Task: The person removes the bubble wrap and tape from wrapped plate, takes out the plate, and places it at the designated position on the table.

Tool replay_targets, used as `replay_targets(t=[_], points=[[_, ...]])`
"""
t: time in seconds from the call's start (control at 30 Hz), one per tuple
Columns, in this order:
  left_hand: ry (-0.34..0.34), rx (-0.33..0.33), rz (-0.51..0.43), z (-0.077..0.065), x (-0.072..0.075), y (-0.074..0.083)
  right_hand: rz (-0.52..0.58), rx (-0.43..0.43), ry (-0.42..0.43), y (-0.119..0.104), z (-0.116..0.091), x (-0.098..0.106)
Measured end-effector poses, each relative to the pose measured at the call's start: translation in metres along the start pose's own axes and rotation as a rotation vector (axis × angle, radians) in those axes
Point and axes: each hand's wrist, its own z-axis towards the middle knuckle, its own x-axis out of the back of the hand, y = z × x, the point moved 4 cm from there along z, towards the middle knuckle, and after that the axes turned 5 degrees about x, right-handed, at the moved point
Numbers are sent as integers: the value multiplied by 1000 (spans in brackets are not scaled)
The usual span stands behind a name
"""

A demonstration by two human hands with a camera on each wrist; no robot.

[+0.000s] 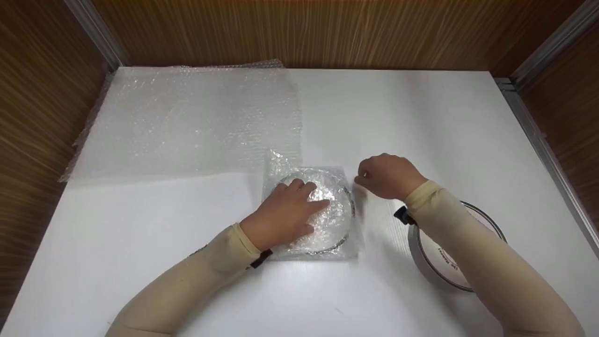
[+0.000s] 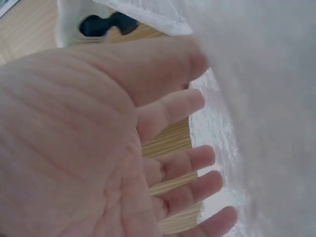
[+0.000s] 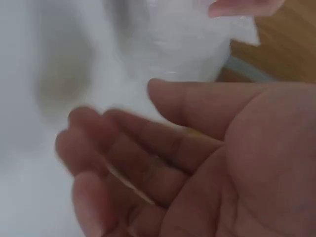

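A round plate with a dark rim, wrapped in clear bubble wrap (image 1: 334, 224), lies near the middle of the white table. My left hand (image 1: 284, 216) rests on top of it with fingers spread; in the left wrist view the fingertips of this hand (image 2: 123, 143) meet the plastic. Just past the package's right edge, my right hand (image 1: 390, 178) is apart from it. Loosely curled fingers with nothing in them show on the right hand (image 3: 173, 158) in its wrist view.
Flat bubble wrap sheets (image 1: 187, 121) cover the table's back left. At the right, partly hidden under my right forearm, is another round plate (image 1: 440, 252) with a dark rim and printed lettering. Wood-grain panels (image 1: 304, 35) stand round the white table (image 1: 140, 224).
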Motion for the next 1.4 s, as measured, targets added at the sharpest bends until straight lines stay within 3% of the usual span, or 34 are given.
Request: replay_targets(t=[0.07, 0.17, 0.27, 0.5, 0.77, 0.93, 1.13, 1.23, 1.4], points=[[12, -8, 16, 0, 1, -1, -35, 29, 91, -18, -3, 5], [42, 1, 24, -1, 2, 0, 17, 95, 194, -39, -4, 7], [49, 23, 19, -1, 3, 0, 28, 160, 253, -48, -6, 6], [-21, 18, 25, 1, -1, 1, -72, 304, 118, -46, -14, -19], [-51, -4, 7, 1, -4, -6, -233, 276, 216, -45, -7, -29], [-40, 3, 1, 3, -3, -7, -234, 269, 269, -43, 1, -32], [40, 52, -45, 11, 0, -5, -227, 277, 275, -41, 2, -34], [58, 61, -77, 19, 1, -4, -224, 281, 268, -41, 2, -35], [32, 75, -170, 30, 1, -7, -185, 271, 199, -41, 4, -36]])
